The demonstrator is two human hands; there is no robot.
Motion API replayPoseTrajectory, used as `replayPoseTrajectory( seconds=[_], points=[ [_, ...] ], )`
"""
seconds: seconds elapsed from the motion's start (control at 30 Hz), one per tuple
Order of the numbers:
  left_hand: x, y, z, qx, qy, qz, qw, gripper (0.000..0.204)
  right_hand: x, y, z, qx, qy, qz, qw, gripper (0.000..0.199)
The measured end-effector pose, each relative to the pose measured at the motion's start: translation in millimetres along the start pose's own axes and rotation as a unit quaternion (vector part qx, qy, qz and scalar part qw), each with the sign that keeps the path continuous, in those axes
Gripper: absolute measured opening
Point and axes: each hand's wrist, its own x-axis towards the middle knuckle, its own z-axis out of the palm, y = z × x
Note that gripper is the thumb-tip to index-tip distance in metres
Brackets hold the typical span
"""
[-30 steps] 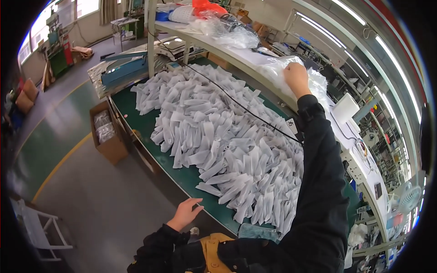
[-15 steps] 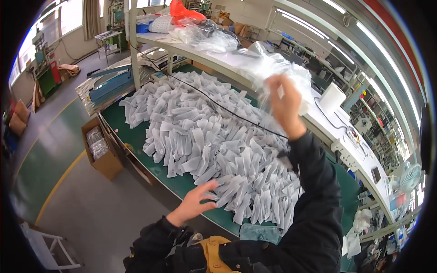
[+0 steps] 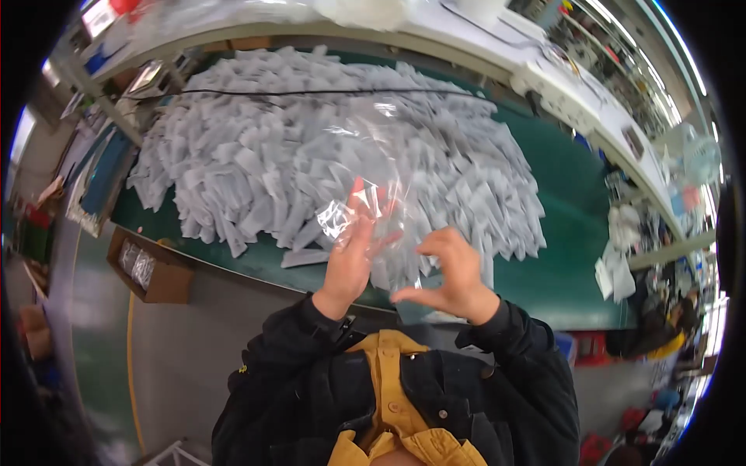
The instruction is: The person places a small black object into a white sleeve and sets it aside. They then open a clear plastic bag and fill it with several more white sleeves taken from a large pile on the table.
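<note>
A large clear plastic bag [image 3: 381,144] stands up in front of me, over a wide heap of small whitish translucent sleeves [image 3: 256,163]. My left hand [image 3: 353,252] is at the bag's lower part with its fingers stretched out and spread; they show through the shiny film. Whether they are inside the bag or behind it I cannot tell. Beside the bag's lower right edge is my right hand [image 3: 454,276], its thumb and curved fingers wide apart with nothing between them.
The heap lies on a green tabletop [image 3: 567,233]. A black cable [image 3: 311,92] runs above it, below a white shelf [image 3: 435,23] along the back. An open cardboard box [image 3: 167,281] with clear-wrapped packs stands on the floor at left. A small fan [image 3: 699,151] is at right.
My right hand has come down from the shelf to near my body, and the clear bag is now at my left hand. The view has tilted down and turned right.
</note>
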Motion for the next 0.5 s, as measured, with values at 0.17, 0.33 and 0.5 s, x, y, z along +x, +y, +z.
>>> replayPoseTrajectory(
  seconds=[0.17, 0.33, 0.5],
  points=[
    [19.3, -67.8, 44.4, 0.054, -0.093, -0.06, 0.992, 0.083, -61.3, 33.4, -22.4, -0.028, 0.016, 0.102, 0.994, 0.035],
    [57.7, -112.5, 73.5, 0.452, -0.127, 0.132, 0.873, 0.094, -135.5, 79.7, -103.8, 0.105, -0.022, 0.223, 0.969, 0.023],
    [92.6, -200.0, 104.8, 0.501, -0.25, -0.129, 0.818, 0.051, -198.5, 133.3, -194.6, 0.253, -0.066, 0.223, 0.939, 0.016]
  ],
)
